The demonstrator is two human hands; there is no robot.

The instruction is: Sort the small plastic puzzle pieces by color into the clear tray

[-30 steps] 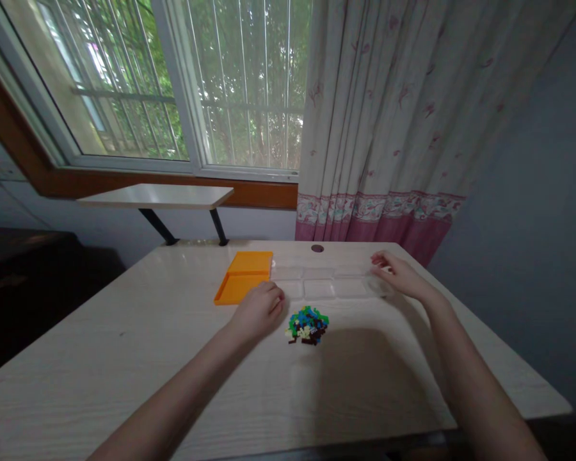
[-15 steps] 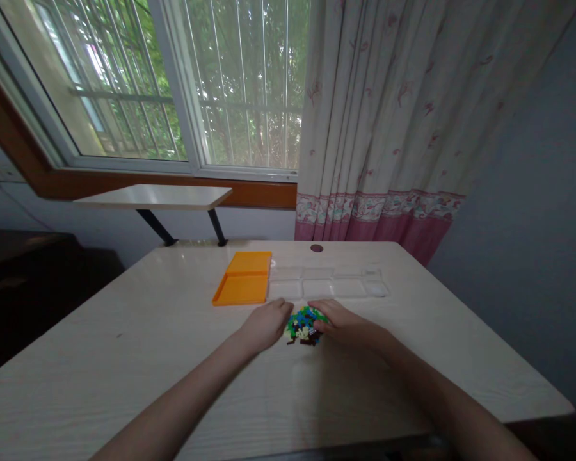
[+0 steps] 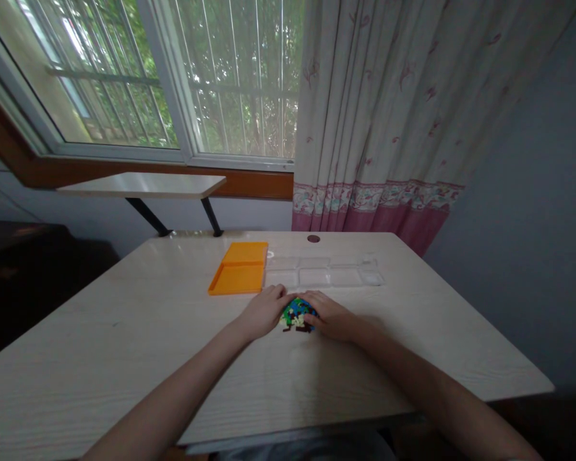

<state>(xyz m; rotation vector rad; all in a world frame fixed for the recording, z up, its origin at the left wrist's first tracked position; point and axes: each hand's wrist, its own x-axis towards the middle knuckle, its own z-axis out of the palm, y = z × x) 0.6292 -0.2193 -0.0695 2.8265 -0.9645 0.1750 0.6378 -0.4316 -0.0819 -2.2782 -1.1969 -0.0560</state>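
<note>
In the head view, the heap of small green, blue, cream and dark brown plastic pieces (image 3: 296, 311) lies on the pale wood-grain table (image 3: 91, 358), between the two hands. The left hand (image 3: 264, 311) is at its left side with fingers curled close together; whether they pinch a piece, I cannot tell. The right hand (image 3: 331, 316) lies against its right side, the thumb standing apart from the fingers, with pieces between them. Probably the hands make two walls, so that the loose pieces do not scatter. Just beyond are the clear plastic tray with compartments (image 3: 313, 276) and, beside it, the unfolded flat orange plastic case (image 3: 237, 280); both seem placed there for easy reach.
</note>
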